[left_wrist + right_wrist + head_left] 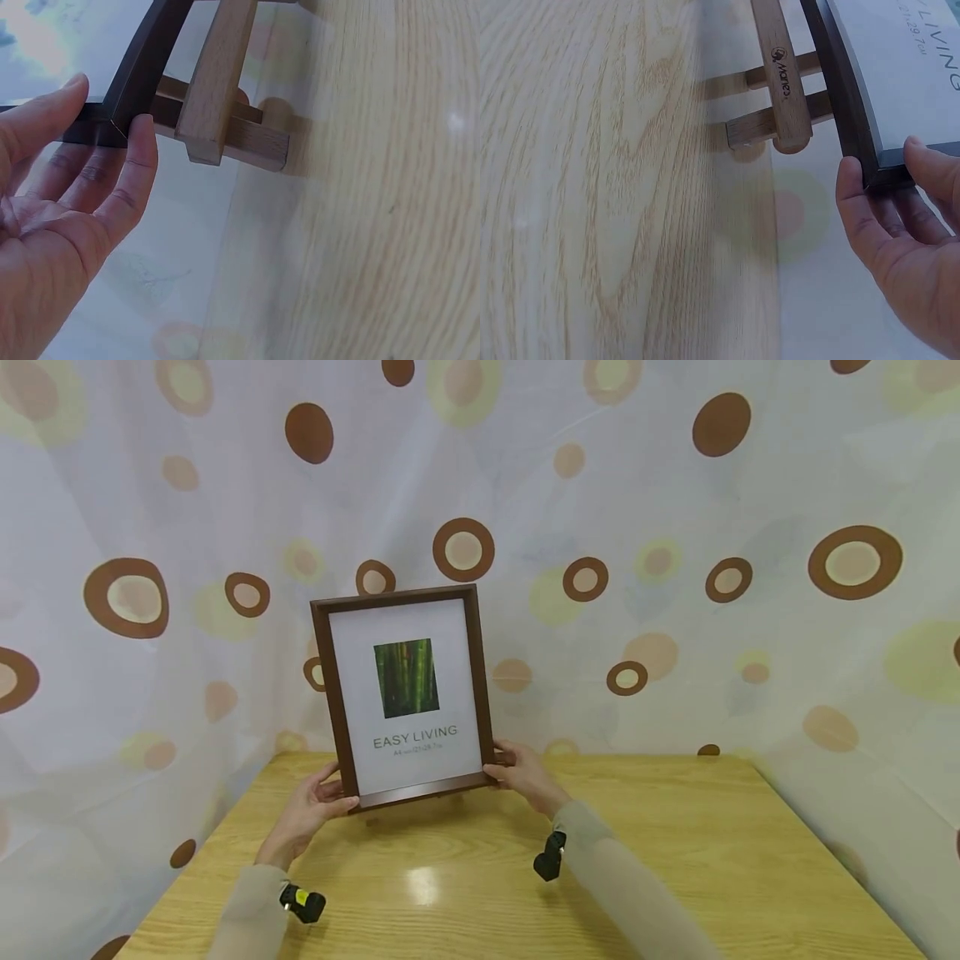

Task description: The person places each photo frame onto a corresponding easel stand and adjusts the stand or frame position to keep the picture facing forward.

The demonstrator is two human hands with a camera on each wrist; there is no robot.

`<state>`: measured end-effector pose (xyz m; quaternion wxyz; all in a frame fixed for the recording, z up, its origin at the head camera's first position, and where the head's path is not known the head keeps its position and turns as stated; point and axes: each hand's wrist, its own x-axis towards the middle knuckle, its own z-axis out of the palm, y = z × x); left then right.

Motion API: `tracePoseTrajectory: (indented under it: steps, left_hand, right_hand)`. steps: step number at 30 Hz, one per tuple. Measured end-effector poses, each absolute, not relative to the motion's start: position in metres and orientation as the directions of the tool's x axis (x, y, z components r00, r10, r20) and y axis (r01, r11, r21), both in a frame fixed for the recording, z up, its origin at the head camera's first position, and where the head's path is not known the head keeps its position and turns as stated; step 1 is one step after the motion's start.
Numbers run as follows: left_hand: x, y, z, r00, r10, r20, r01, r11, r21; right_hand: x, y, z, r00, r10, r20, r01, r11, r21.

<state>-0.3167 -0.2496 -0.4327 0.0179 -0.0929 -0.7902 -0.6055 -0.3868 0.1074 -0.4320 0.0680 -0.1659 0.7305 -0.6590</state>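
A dark brown picture frame (pixel 335 710) stands upright in the head view, leaning a little to the left. Inside it are a white sheet with a green bamboo picture and the words EASY LIVING. My left hand (pixel 303 814) grips its lower left corner, thumb in front and fingers beneath. At the lower right corner, my right hand (pixel 528 774) holds it in the same way. A wooden easel (pixel 217 82) shows by the frame's bottom edge in the left wrist view. The right wrist view shows its ledge (pixel 781 82), printed with a brand name; the frame hides most of the easel in the head view.
The light wood table (pixel 675 852) spreads below both forearms. Behind it hangs a white curtain (pixel 660 502) with brown, beige and green ovals, also reaching down both sides. Black wrist cameras (pixel 303 903) sit on both sleeves.
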Motion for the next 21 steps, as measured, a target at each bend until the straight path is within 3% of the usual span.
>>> tracePoseTrajectory:
  steps: [21]
  left_hand:
    - [-0.319, -0.254, -0.439, -0.990, 0.075, 0.120, 0.134, 0.234, 0.963]
  right_hand:
    - [-0.402, 0.094, -0.447, -0.941, -0.323, 0.102, -0.115, 0.023, -0.993]
